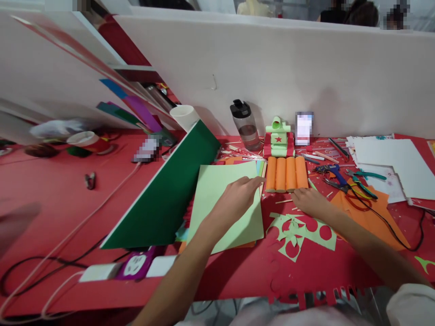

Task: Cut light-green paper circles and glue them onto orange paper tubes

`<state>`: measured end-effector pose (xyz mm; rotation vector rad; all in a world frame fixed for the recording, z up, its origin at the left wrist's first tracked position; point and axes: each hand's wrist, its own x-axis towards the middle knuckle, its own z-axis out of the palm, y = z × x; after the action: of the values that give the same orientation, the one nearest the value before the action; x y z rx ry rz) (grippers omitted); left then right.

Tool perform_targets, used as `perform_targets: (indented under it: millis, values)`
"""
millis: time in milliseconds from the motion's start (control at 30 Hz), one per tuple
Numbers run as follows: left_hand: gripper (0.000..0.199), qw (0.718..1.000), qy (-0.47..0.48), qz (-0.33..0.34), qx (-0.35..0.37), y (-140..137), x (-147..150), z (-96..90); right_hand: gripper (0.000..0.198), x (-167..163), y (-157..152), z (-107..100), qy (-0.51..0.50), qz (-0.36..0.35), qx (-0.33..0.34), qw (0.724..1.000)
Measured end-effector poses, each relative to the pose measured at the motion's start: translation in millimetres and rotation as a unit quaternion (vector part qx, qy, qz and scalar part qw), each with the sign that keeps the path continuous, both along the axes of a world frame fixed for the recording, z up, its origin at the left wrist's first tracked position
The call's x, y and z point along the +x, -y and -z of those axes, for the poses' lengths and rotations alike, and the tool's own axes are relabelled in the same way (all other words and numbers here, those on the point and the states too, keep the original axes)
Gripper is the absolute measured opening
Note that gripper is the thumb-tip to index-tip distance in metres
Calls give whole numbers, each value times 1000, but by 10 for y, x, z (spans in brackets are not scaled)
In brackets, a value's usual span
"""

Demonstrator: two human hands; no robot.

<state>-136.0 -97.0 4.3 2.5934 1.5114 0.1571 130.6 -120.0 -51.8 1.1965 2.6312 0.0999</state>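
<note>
Several orange paper rolls (pixel 281 174) lie side by side on the red table. My left hand (pixel 240 194) reaches over a stack of pale green paper (pixel 217 199), its index finger stretched toward the left end of the row. Whether that fingertip touches the rolls I cannot tell. By the lower right edge of the rolls, my right hand (pixel 309 200) rests low with loosely extended fingers; nothing shows in it. Just behind the rolls stands a green and red paper model (pixel 278 139) with a red star. Cut green paper scraps (pixel 304 233) lie nearer to me.
A dark green board (pixel 166 194) leans at left. Behind are a water bottle (pixel 246 127) and a propped phone (pixel 304 128). To the right lie a blue glue gun (pixel 335 172), pliers (pixel 369 175), orange paper (pixel 384 217) and white sheets (pixel 384 151). Cables trail near a power strip (pixel 102 271).
</note>
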Motion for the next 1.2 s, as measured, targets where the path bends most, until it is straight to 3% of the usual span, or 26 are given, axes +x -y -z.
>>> perform_targets:
  millis: [267,400,600,733,867,967,1033,1100,1200]
  values:
    - [66,993,84,50,63,-49,-76,169,27,15,18,-92,17,-7,-34,999]
    - [54,992,105,39,50,-93,-7,175,22,-20,46,-47,-4,-29,-47,998]
    - [23,983,179,-11,-36,-239,257,102,20,-113,42,-80,4,-46,-73,996]
    - [11,976,205,9,-70,-457,498,78,21,-183,26,-44,17,-39,-67,997]
    - [8,975,205,30,-77,-683,658,181,24,-198,59,6,13,-29,-51,998]
    - [11,976,200,46,-71,-764,647,307,26,-44,47,-171,-34,-19,-57,998]
    - [17,975,203,63,-67,-765,603,372,19,161,-31,-407,-89,-5,-104,991]
    - [23,971,208,96,-73,-744,577,413,16,404,-182,-655,-141,32,-131,981]
    - [23,961,209,161,-82,-713,646,473,17,683,-506,-863,-215,94,-108,966]
